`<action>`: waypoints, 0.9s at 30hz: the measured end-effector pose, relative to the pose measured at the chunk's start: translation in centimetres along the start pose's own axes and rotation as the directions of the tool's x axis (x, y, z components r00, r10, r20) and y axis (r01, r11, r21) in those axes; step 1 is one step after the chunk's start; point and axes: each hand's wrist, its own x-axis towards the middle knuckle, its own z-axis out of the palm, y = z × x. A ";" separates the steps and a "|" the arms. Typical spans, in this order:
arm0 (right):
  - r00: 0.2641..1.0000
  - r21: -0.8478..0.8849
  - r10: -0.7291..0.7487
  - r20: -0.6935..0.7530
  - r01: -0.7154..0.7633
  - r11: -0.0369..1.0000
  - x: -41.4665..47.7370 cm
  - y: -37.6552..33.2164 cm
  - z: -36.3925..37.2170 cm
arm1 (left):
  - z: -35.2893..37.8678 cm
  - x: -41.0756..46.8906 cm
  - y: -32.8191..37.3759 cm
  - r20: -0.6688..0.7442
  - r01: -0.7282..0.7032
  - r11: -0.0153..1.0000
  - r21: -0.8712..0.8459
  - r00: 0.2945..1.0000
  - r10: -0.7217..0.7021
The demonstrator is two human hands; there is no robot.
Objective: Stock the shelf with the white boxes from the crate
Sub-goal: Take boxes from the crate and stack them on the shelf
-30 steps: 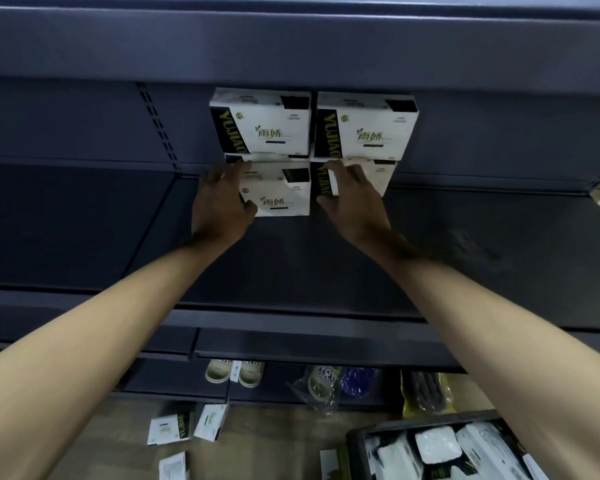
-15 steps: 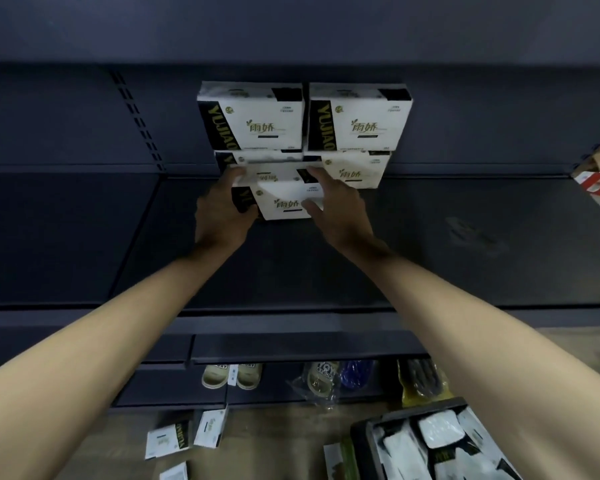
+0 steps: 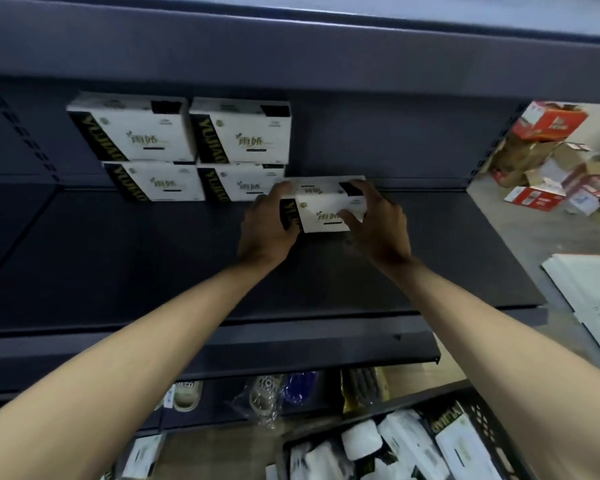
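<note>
White box (image 3: 329, 211), printed with the green characters 雨娇 on its face and a black band down its side, is at the back of the dark shelf (image 3: 136, 265), just right of the stacked boxes (image 3: 146, 133); whether it rests on the board I cannot tell. The left hand (image 3: 267, 230) grips its left end and the right hand (image 3: 378, 230) its right end, fingers curled over the top edge. The stacked boxes stand two on two, each with gold "YUJIAO" lettering. Below, a black crate (image 3: 487, 415) holds more boxes. Red-and-white cartons (image 3: 548, 123) lie at the right.
</note>
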 end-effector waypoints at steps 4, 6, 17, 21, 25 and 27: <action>1.000 0.019 0.002 0.011 -0.002 1.000 2.0 2.6 -0.5 | 2.4 1.4 2.5 -0.051 0.097 0.991 -0.090 0.993 -0.102; 1.000 0.017 -0.004 0.009 0.003 1.000 3.3 3.2 -0.3 | 3.2 2.2 2.9 -0.073 0.124 0.982 -0.144 0.988 -0.136; 1.000 -0.020 0.007 -0.025 -0.008 1.000 6.1 4.5 2.3 | 5.6 4.0 1.5 -0.112 0.174 0.981 -0.090 0.977 -0.184; 1.000 -0.032 0.016 -0.023 -0.016 0.999 7.0 4.3 3.1 | 5.9 4.7 1.4 -0.079 0.160 0.976 -0.144 0.982 -0.173; 1.000 -0.027 0.024 -0.017 -0.024 0.999 7.8 3.7 3.6 | 6.4 4.8 1.2 -0.061 0.139 0.974 -0.178 0.986 -0.152; 0.999 -0.025 0.029 -0.015 -0.029 0.999 8.1 3.5 3.8 | 6.6 4.8 1.0 -0.060 0.135 0.976 -0.172 0.987 -0.147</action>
